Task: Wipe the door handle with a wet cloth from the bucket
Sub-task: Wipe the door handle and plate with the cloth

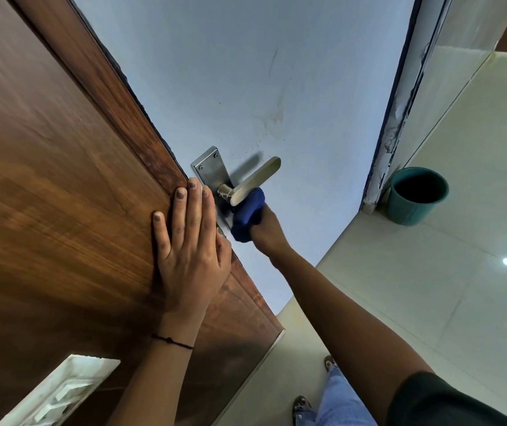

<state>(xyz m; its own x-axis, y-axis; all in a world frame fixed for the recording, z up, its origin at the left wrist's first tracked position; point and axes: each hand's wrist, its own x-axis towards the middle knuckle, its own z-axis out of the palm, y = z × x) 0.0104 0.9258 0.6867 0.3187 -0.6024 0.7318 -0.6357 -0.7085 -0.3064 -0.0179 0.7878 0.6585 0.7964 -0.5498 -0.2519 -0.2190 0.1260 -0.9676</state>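
Pale-tiled floor, blue-grey wall, dark wooden door (61,179) braced by flat left hand (190,241), fingers together; right hand (266,229) clenched on wadded blue cloth (246,215) under brushed-metal lever door handle (255,179); teal bucket (416,196) well apart; advisable: wrap lever, wipe towards tip.

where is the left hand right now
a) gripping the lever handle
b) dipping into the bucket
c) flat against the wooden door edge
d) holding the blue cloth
c: the left hand lies open with fingers spread on the wooden door, while the right hand holds the blue cloth at the handle and the bucket stands apart on the floor.
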